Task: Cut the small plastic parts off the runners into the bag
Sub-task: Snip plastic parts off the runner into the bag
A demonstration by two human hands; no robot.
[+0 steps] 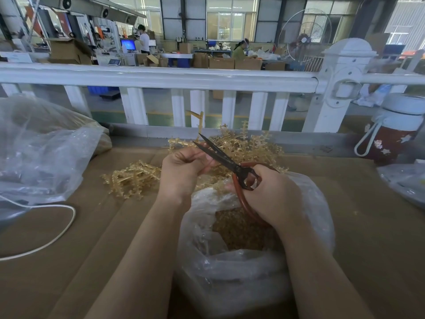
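Scissors (220, 155) gaped in the right hand (271, 194), the left hand (184, 171) pinched a runner (200, 122) above the bag (241, 249); best snip close, directly over it.

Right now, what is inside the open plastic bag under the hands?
The open plastic bag holds a heap of small amber cut parts. The right hand and crumpled plastic cover part of the heap; its depth cannot be seen.

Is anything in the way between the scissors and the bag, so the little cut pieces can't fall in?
Nothing visible blocks them. The scissors and the runner in the left hand are above the bag, whose mouth gapes open beneath the right hand.
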